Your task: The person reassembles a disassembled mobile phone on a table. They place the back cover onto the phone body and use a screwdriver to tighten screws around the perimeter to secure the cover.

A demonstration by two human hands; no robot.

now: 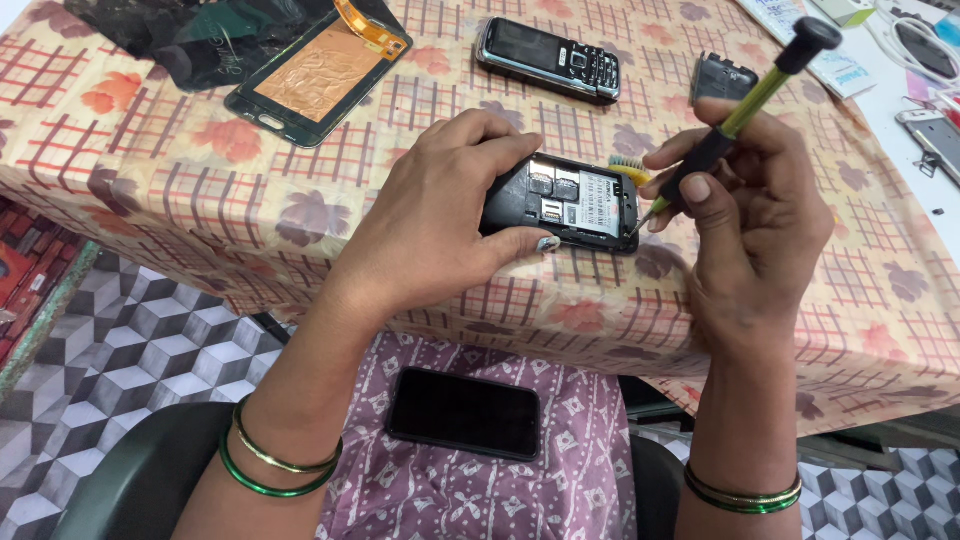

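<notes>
The small black mobile phone with its back cover off (pixel 562 203) lies at the table's (pixel 200 190) near edge, innards up; the left hand (pixel 440 220) is clamped around it; the right hand (pixel 745 190) is closed on a slim green-and-black screwdriver (pixel 745 108), tip at the phone's right end; a slip could likely gouge the board, or nudge the phone off the edge; a black keypad phone (pixel 550 60) lies beyond.
</notes>
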